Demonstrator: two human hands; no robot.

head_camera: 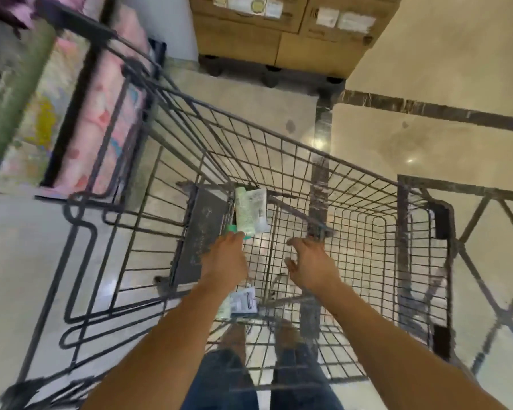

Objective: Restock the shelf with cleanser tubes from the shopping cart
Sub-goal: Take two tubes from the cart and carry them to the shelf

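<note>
Shopping cart (323, 161): dark wire basket, seen from above, with both of the person's bare arms reaching down into it. Left hand (225, 258): low in the cart at its left side, fingers bent onto the green cap end of a cleanser tube (245, 211); whether they have closed round the tube or only touch it cannot be told, as the fingertips are hidden by the back of the hand. That tube: pale green, lying on the cart floor beside a dark flat panel (203, 232), with a second white tube (259, 210) touching its right side. Right hand (311, 261): inside the cart to the right of the left hand, fingers spread and relaxed, thumb out, holding nothing. Third tube (242, 301): on the cart floor nearer the person, partly under the left forearm. Beyond the cart's far end: cardboard boxes (288, 28). Left of the cart: a shelf (71, 108) with pink packages, blurred.
</note>
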